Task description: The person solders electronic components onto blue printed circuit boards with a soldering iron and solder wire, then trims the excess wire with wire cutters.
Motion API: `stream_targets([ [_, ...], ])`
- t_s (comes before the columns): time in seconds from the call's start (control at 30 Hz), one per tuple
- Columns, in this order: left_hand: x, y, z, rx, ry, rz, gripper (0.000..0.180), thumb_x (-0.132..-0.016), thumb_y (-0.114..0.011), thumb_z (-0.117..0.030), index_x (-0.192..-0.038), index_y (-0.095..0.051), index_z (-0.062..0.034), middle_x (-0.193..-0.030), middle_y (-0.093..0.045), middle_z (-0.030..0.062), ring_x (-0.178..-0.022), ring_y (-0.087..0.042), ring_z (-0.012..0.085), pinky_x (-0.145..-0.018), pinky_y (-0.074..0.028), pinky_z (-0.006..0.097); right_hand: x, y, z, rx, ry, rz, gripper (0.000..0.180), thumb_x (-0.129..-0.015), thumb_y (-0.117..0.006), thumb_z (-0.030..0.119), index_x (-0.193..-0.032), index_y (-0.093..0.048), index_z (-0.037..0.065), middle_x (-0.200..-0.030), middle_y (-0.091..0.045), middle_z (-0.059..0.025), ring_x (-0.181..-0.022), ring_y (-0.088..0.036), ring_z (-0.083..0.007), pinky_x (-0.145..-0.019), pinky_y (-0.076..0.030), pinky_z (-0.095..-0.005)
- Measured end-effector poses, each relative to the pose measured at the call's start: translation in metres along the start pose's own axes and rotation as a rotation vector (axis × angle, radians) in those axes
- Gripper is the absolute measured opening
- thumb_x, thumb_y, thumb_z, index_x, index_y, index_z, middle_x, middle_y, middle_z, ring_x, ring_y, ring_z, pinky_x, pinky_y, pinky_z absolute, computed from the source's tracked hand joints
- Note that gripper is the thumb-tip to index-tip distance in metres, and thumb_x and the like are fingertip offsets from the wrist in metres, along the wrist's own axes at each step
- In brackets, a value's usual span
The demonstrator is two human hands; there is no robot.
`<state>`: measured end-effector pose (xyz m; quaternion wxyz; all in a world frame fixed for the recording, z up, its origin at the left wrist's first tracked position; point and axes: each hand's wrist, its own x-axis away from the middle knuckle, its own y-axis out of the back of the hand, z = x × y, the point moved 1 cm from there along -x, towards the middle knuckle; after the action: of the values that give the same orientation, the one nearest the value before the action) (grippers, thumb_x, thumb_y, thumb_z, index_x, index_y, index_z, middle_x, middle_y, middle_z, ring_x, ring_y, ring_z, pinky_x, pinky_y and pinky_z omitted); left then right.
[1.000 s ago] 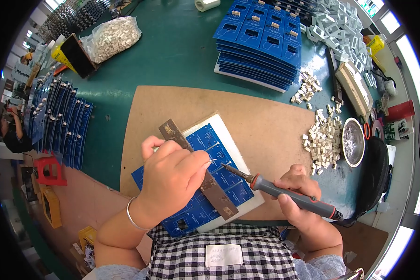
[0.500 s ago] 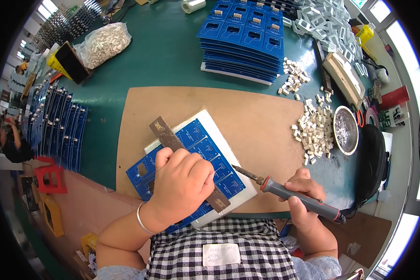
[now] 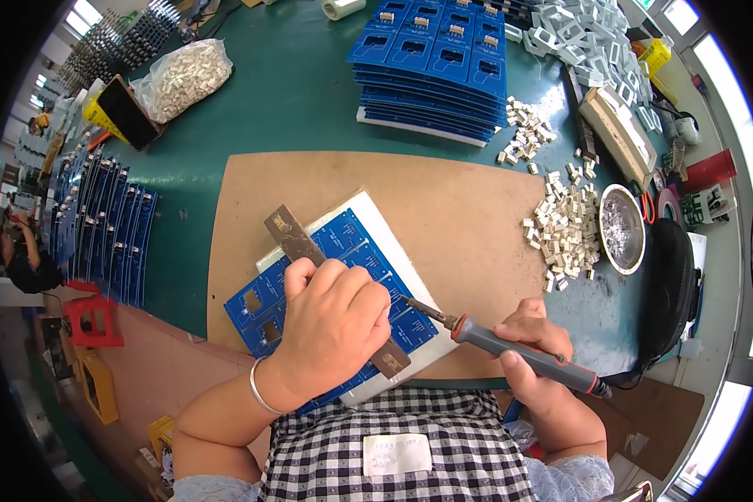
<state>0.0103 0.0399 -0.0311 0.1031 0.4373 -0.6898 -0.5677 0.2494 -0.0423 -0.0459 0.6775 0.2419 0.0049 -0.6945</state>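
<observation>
Pinched by the right hand [image 3: 545, 336], a soldering iron [image 3: 479, 336] is slanted leftward to the circuit board's [image 3: 351, 232] right edge, left hand [image 3: 334, 325] curled, contents hidden

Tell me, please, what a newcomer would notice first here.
The eye would probably fall first on the grey soldering iron in the right hand, its tip at the blue circuit board near the centre. Next come the stack of blue boards at the top and the connectors heaped at right.
</observation>
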Motion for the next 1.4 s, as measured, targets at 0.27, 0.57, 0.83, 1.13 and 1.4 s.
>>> stream_targets([
  [0.27,-0.003,0.0,0.0,-0.017,-0.003,0.023,0.02,-0.064,-0.068,-0.004,-0.07,-0.051,-0.013,-0.071,-0.049,-0.0004,-0.073,-0.048,0.0203,-0.074,-0.029,0.039,-0.003,0.0,-0.001,-0.013,0.006,0.007,0.02,-0.076,-0.071,0.016,-0.089,-0.065,0.002,-0.071,-0.066,-0.0062,-0.061,-0.061,-0.017,-0.072,-0.038,-0.0331],
  [0.57,-0.01,0.0,0.003,-0.034,0.003,0.028,0.019,-0.064,-0.067,-0.004,-0.069,-0.051,-0.0127,-0.07,-0.048,-0.0001,-0.072,-0.047,0.0201,-0.074,-0.029,0.039,-0.012,-0.001,-0.001,-0.006,0.016,0.038,0.019,-0.075,-0.071,0.013,-0.09,-0.065,0.003,-0.071,-0.066,-0.005,-0.062,-0.061,-0.0161,-0.073,-0.038,-0.0328],
  [0.83,-0.01,-0.002,0.005,-0.063,0.023,0.036,0.017,-0.065,-0.068,-0.005,-0.069,-0.053,-0.0126,-0.071,-0.051,-0.0008,-0.074,-0.049,0.0195,-0.075,-0.029,0.039,-0.017,0.0,0.0,0.004,0.004,0.061,0.019,-0.075,-0.072,0.014,-0.089,-0.065,0.003,-0.071,-0.066,-0.0046,-0.062,-0.061,-0.0154,-0.072,-0.038,-0.0326],
  [1.13,0.005,0.01,0.001,0.034,-0.048,0.123,0.017,-0.073,-0.07,-0.008,-0.09,-0.066,-0.0106,-0.081,-0.066,-0.0019,-0.092,-0.058,0.0192,-0.086,-0.028,0.042,-0.02,0.0,0.0,0.008,-0.009,0.053,0.02,-0.074,-0.071,0.017,-0.088,-0.068,0.003,-0.069,-0.065,-0.0042,-0.06,-0.059,-0.0157,-0.072,-0.038,-0.0326],
  [1.4,0.01,0.008,0.002,0.005,-0.091,0.139,0.028,-0.072,-0.071,-0.007,-0.099,-0.066,-0.0085,-0.078,-0.064,-0.0013,-0.091,-0.057,0.0191,-0.087,-0.027,0.044,-0.021,0.003,0.002,0.028,-0.009,0.052,0.019,-0.073,-0.071,0.018,-0.085,-0.069,0.004,-0.07,-0.065,-0.0034,-0.061,-0.06,-0.0158,-0.071,-0.039,-0.0324],
])
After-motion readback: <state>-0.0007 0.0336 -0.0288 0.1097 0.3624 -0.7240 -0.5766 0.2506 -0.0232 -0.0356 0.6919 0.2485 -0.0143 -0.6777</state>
